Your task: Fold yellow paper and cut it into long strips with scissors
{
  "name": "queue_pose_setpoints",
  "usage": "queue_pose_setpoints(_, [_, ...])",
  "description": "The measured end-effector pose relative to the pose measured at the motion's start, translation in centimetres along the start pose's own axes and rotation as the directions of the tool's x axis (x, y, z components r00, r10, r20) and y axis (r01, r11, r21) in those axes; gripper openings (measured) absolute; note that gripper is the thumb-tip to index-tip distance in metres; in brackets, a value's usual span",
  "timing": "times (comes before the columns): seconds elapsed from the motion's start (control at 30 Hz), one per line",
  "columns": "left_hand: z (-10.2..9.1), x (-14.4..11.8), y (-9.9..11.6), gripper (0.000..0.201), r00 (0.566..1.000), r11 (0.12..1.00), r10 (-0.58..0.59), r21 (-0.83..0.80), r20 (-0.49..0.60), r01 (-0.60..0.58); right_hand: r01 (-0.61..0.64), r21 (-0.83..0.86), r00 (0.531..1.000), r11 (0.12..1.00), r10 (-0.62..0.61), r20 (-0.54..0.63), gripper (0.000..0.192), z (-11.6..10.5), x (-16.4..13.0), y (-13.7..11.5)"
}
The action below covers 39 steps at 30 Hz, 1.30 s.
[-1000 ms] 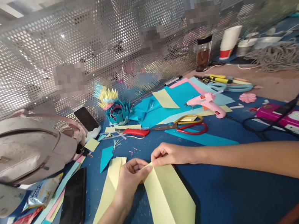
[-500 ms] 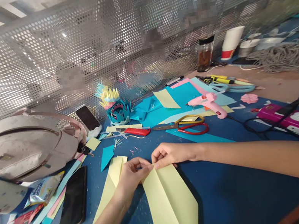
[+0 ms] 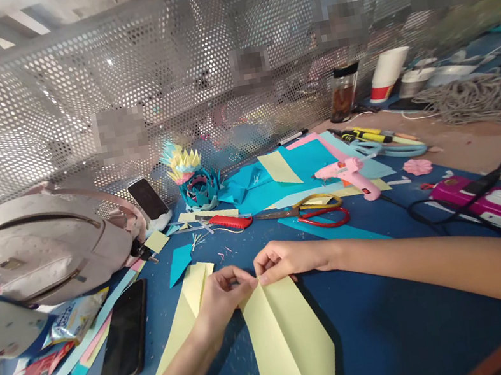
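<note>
A sheet of pale yellow paper [image 3: 290, 342] with a lengthwise crease hangs toward me from my fingers. My left hand [image 3: 225, 292] pinches its top edge between thumb and fingers. Right beside it, my right hand [image 3: 280, 261] pinches the same edge, with the fingertips of both hands nearly touching at the crease. Under my left forearm lies more yellow paper [image 3: 194, 284], partly hidden by the arm. Beyond my hands are scissors [image 3: 319, 209] with a yellow and a red handle, and a red-handled cutter [image 3: 230, 221].
A pink glue gun [image 3: 349, 175] lies at right, its cord near a magenta power strip [image 3: 490, 200]. Blue paper sheets [image 3: 252, 197] and a folded paper pineapple-like model [image 3: 199, 187] stand behind. To the left are a black phone [image 3: 122, 336] and a pale backpack [image 3: 41, 240].
Almost nothing differs. Both hands keep their pinch on the yellow paper, whose lower part has shifted very slightly to the right.
</note>
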<state>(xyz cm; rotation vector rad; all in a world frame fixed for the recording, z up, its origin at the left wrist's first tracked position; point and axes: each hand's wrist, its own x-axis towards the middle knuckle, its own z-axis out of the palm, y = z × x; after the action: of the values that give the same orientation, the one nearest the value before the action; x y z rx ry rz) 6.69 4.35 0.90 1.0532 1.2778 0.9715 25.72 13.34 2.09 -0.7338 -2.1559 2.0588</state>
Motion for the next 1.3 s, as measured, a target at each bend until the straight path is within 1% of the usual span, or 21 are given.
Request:
queue_pose_setpoints(0.23, [0.1,0.0,-0.2,0.033,1.000,1.000,0.012,-0.021,-0.009,-0.012,0.000,0.023,1.000,1.000,0.000,-0.005,0.039,0.0,0.1,0.0])
queue_pose_setpoints(0.37, [-0.1,0.1,-0.3,0.035,1.000,0.999,0.004,-0.036,-0.008,-0.005,-0.007,0.034,1.000,0.999,0.007,-0.006,0.041,-0.1,0.0,-0.1])
queue_pose_setpoints(0.53, [-0.6,0.0,0.2,0.043,0.990,0.994,-0.101,-0.030,0.101,0.104,-0.029,0.089,0.998,0.996,0.034,-0.050,0.046,-0.3,0.1,0.0])
queue_pose_setpoints(0.57, [-0.6,0.0,0.3,0.043,0.989,0.994,-0.107,-0.018,0.104,0.109,-0.031,0.099,0.998,0.995,0.038,-0.060,0.047,-0.3,0.2,0.1])
queue_pose_setpoints(0.63, [-0.5,0.0,0.4,0.042,0.995,0.997,-0.076,0.022,0.066,0.075,-0.038,0.108,0.995,0.993,0.048,-0.090,0.050,-0.3,0.5,0.2])
queue_pose_setpoints(0.73, [-0.2,0.2,0.3,0.034,1.000,0.991,0.025,0.131,-0.015,-0.023,-0.036,0.108,0.985,0.994,0.053,-0.164,0.052,-0.2,0.8,0.4])
queue_pose_setpoints(0.8, [-0.2,0.4,0.1,0.029,0.997,0.978,0.063,0.201,-0.039,-0.054,-0.029,0.091,0.978,0.995,0.047,-0.205,0.051,0.0,0.9,0.4])
queue_pose_setpoints(0.87, [-0.3,0.4,0.0,0.027,0.995,0.969,0.086,0.237,-0.051,-0.071,-0.027,0.062,0.973,0.998,0.041,-0.225,0.049,0.2,0.8,0.4])
queue_pose_setpoints(1.03, [-0.4,0.4,-0.2,0.018,0.978,0.948,0.203,0.262,-0.054,-0.182,-0.008,-0.023,0.981,1.000,0.004,-0.194,0.037,0.6,0.6,0.3])
queue_pose_setpoints(1.17, [-0.2,0.4,-0.1,0.016,0.980,0.958,0.193,0.227,-0.053,-0.177,0.013,-0.054,0.985,0.998,-0.023,-0.173,0.026,0.7,0.6,0.4])
queue_pose_setpoints(1.3, [-0.1,0.4,-0.2,0.017,0.980,0.958,0.194,0.225,-0.042,-0.180,0.029,-0.049,0.984,0.998,-0.037,-0.174,0.021,0.8,0.4,0.5])
